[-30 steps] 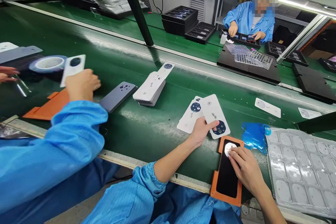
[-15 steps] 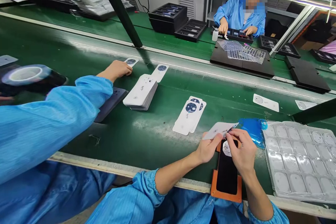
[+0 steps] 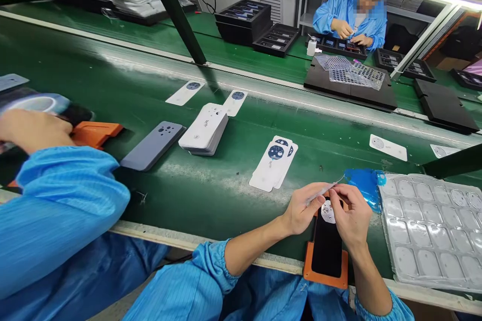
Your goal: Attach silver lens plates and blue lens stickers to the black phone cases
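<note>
Green belt (image 3: 211, 190), panel (image 3: 327, 256) in orange jig (image 3: 326, 281), card (image 3: 326, 189) pinched

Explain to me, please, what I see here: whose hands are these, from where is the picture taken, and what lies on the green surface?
There is no machine: a camera worn on a person's head looks down at that person's own two bare hands. The left hand and right hand pinch a thin white card, seen edge-on, above a black panel lying in an orange jig. On the green belt lie a card stack, a grey phone back cover, loose cards, blue film and a clear blister tray. The blue sleeve at left belongs to a co-worker.
</note>
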A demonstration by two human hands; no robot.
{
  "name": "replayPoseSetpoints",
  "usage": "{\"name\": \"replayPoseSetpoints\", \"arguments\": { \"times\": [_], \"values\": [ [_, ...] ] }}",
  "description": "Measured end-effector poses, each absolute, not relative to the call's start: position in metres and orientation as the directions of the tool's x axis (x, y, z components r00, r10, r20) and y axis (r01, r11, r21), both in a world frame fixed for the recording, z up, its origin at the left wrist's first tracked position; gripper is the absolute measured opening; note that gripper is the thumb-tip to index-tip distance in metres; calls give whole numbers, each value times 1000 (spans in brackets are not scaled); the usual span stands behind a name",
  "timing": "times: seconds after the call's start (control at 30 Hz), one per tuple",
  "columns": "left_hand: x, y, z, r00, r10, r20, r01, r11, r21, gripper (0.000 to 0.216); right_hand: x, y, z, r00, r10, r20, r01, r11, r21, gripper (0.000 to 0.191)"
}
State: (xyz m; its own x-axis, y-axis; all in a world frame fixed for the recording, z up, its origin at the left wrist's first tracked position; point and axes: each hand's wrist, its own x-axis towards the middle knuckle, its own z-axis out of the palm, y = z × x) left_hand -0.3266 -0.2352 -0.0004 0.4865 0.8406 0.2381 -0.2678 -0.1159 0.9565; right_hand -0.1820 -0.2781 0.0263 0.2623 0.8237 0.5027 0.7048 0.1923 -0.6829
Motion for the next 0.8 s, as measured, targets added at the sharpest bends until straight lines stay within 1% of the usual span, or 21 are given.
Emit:
{"name": "replayPoseSetpoints", "arguments": {
  "times": [0.2,0.27,0.43,0.5,0.57,0.63,0.7,0.77,0.8],
  "values": [
    [-327,-236,4,477,851,218,-273,-93,958,44,-182,-278,27,267,822,503,701,193,-687,14],
    [-327,-235,3,483,846,228,-262,-109,959,45,-183,-278,27,272,821,503,695,194,-692,13],
    [-327,-236,-2,486,803,345,-198,-283,938,45,-183,-277,25,291,814,503,694,182,-697,13],
    [-327,-237,-3,493,783,379,-185,-332,925,45,-184,-277,24,281,809,516,725,173,-666,12],
    [-326,-239,-3,501,774,387,-177,-346,921,45,-187,-277,23,272,803,531,765,155,-625,11],
    [-324,-241,-4,503,794,341,-155,-306,939,44,-189,-275,23,269,804,530,787,133,-602,12],
    [-321,-241,-6,481,843,240,-127,-204,971,41,-186,-273,21,276,822,499,789,104,-606,13],
    [-318,-237,-8,406,909,88,-153,-28,988,42,-173,-270,17,336,837,432,777,12,-629,10],
    [-317,-233,-8,363,932,-2,-203,81,976,44,-162,-268,15,396,840,371,768,-81,-635,9]
  ]
}}
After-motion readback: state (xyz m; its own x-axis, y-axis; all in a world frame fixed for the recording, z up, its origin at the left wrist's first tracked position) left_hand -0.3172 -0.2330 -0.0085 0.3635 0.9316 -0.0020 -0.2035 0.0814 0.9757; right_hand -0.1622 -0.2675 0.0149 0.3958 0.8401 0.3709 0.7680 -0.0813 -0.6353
